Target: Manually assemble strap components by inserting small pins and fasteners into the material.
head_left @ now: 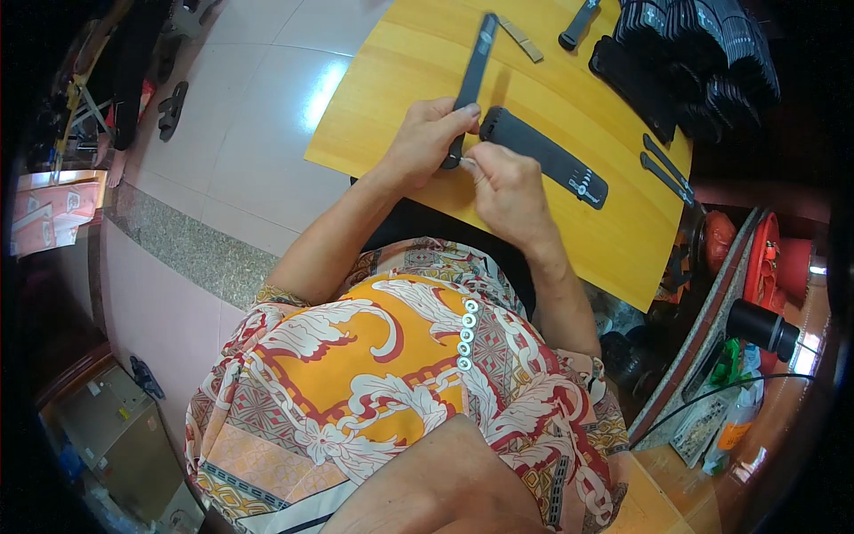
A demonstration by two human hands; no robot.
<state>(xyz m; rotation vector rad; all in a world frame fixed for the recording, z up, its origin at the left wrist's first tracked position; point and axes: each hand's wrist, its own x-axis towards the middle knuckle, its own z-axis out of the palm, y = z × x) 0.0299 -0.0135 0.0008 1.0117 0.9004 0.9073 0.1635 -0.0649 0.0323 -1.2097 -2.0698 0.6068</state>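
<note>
Near the table's front edge, my left hand (420,142) is closed round a long black strap (478,64) with a rounded far end. The strap slants up and away from me, and its near end pokes out below my fingers. My right hand (514,191) pinches at that near end, where a small pale glint shows between thumb and finger; what it grips is too small to name. Just beyond my right hand lies a wider black strap-like piece (547,158) with white print and a notched end.
The yellow table (391,98) carries a tan strip (520,40), another black strap (580,25), two thin black straps (665,167) and stacked black pieces (703,44) at the far right. Beside the table on the right stand red containers (767,258) and a black cylinder (763,329).
</note>
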